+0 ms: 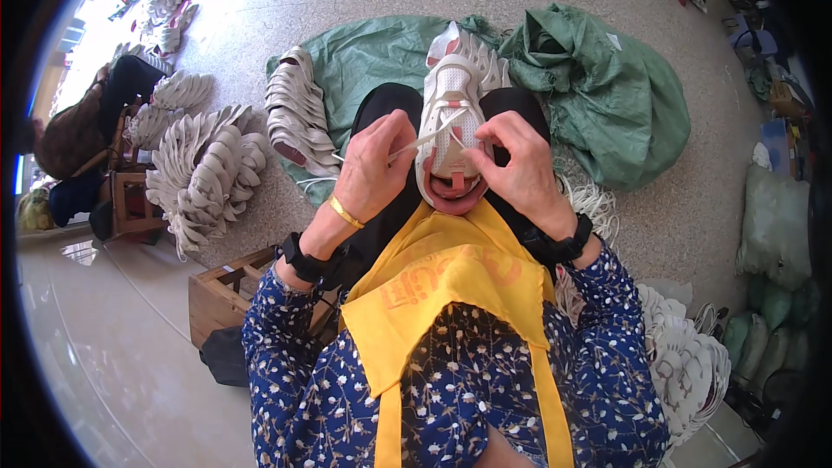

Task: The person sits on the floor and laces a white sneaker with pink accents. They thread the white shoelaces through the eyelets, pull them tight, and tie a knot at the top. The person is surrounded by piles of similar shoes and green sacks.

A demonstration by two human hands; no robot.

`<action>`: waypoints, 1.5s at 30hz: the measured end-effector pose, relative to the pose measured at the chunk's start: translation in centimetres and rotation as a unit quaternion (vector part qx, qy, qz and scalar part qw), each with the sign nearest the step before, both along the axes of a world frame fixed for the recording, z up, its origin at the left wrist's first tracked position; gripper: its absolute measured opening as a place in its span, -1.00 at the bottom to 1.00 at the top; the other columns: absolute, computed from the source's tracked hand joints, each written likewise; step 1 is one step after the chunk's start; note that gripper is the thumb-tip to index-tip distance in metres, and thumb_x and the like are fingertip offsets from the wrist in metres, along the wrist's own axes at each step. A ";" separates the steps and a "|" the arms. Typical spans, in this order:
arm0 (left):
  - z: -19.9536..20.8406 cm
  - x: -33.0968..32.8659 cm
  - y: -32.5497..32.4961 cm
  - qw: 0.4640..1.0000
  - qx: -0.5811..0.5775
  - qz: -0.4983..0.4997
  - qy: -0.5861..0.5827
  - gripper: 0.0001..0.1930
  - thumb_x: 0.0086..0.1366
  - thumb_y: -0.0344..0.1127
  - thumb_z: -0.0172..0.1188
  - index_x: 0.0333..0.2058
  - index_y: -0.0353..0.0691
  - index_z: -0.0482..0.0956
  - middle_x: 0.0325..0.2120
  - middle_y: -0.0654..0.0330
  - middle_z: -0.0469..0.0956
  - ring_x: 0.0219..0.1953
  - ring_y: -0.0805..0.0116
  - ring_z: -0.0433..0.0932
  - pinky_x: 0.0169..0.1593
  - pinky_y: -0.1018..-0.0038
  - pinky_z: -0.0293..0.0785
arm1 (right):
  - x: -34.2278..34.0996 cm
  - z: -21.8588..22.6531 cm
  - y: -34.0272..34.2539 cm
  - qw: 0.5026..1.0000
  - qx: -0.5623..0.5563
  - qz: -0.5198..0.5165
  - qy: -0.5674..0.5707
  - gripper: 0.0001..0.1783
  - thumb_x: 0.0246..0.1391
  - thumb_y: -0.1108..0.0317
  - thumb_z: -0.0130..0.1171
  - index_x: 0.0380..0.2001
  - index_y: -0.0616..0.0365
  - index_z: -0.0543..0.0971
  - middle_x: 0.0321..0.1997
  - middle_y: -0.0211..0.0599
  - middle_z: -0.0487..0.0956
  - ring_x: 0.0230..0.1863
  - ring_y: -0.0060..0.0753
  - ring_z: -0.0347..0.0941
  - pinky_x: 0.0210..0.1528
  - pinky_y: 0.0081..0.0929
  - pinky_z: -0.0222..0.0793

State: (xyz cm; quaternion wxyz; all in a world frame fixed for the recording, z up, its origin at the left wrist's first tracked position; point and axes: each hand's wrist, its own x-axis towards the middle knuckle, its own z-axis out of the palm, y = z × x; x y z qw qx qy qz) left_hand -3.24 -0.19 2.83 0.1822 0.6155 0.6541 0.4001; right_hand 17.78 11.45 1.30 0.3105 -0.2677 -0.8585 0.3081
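Note:
A white shoe upper (452, 91) with pink trim rests between my knees, its toe pointing away and its pink-lined opening toward me. A white shoelace (425, 138) crosses over its tongue. To the left of the upper, my left hand (374, 160) is closed in a pinch on one part of the lace, and a loose end sticks out past it. My right hand (518, 169), on the other side, pinches the other lace end between thumb and forefinger. A yellow apron (446, 269) covers my lap just below the shoe.
Stacked white uppers (299, 113) lie at the left on a green woven sheet (368, 56); more piles (208, 169) sit farther left. A bulging green sack (607, 104) stands at the right. Loose white laces (594, 206) lie by my right wrist. A wooden stool (217, 299) is at lower left.

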 end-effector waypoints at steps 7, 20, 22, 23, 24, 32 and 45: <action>0.2 -0.1 0.7 0.999 0.012 -0.013 0.047 -0.85 0.17 -0.58 0.22 -0.39 -0.34 0.39 -0.52 0.10 0.43 -0.49 0.13 0.49 -0.38 0.37 0.45 | 0.0 0.0 -1.0 0.995 0.085 0.016 -0.056 -0.86 0.01 0.49 0.31 -0.39 0.22 0.52 -0.33 -0.20 0.49 -0.25 -0.06 0.53 -0.25 -0.22 0.48; 1.5 -1.2 2.9 0.999 0.025 -0.007 0.046 -0.80 0.16 -0.51 0.30 -0.39 -0.33 0.40 -0.54 0.13 0.49 -0.51 0.27 0.53 -0.35 0.41 0.49 | -1.4 1.0 1.2 0.996 0.074 0.023 -0.047 -0.88 0.07 0.44 0.27 -0.30 0.17 0.57 -0.41 -0.13 0.60 -0.36 -0.01 0.59 -0.35 -0.13 0.48; 1.8 -1.6 3.7 0.998 0.035 -0.006 0.049 -0.79 0.16 -0.49 0.32 -0.39 -0.33 0.40 -0.54 0.13 0.52 -0.49 0.28 0.57 -0.33 0.43 0.51 | -2.3 0.7 1.5 0.991 0.121 0.033 -0.045 -0.87 0.07 0.39 0.28 -0.31 0.14 0.58 -0.45 -0.16 0.61 -0.37 -0.05 0.61 -0.35 -0.16 0.49; 1.9 -1.7 4.0 0.998 0.035 -0.003 0.052 -0.79 0.16 -0.49 0.32 -0.39 -0.33 0.41 -0.55 0.13 0.52 -0.50 0.27 0.57 -0.34 0.43 0.51 | -2.8 0.4 1.8 0.988 0.144 0.038 -0.043 -0.87 0.07 0.37 0.29 -0.31 0.13 0.59 -0.47 -0.18 0.61 -0.38 -0.07 0.61 -0.36 -0.17 0.49; 2.0 -1.7 4.2 0.998 0.034 0.000 0.055 -0.79 0.16 -0.49 0.33 -0.39 -0.33 0.41 -0.55 0.13 0.52 -0.50 0.27 0.57 -0.34 0.43 0.51 | -3.3 0.2 2.1 0.984 0.156 0.042 -0.071 -0.87 0.07 0.35 0.28 -0.32 0.12 0.59 -0.49 -0.19 0.61 -0.39 -0.08 0.62 -0.36 -0.17 0.50; 1.4 -2.1 5.1 0.999 0.031 0.006 0.042 -0.77 0.16 -0.47 0.34 -0.39 -0.34 0.40 -0.59 0.12 0.50 -0.51 0.27 0.58 -0.35 0.42 0.51 | -5.3 -0.7 3.3 0.964 0.217 0.071 -0.139 -0.89 0.08 0.32 0.26 -0.34 0.08 0.59 -0.59 -0.18 0.58 -0.47 -0.08 0.62 -0.42 -0.18 0.51; 0.3 -3.3 1.2 0.995 -0.033 -0.076 0.047 -0.85 0.18 -0.48 0.28 -0.37 -0.31 0.45 -0.60 0.12 0.43 -0.55 0.23 0.47 -0.40 0.37 0.41 | -0.3 -0.8 4.1 0.959 0.255 0.110 -0.050 -0.87 0.01 0.45 0.28 -0.31 0.12 0.59 -0.53 -0.29 0.46 -0.46 -0.20 0.51 -0.39 -0.29 0.45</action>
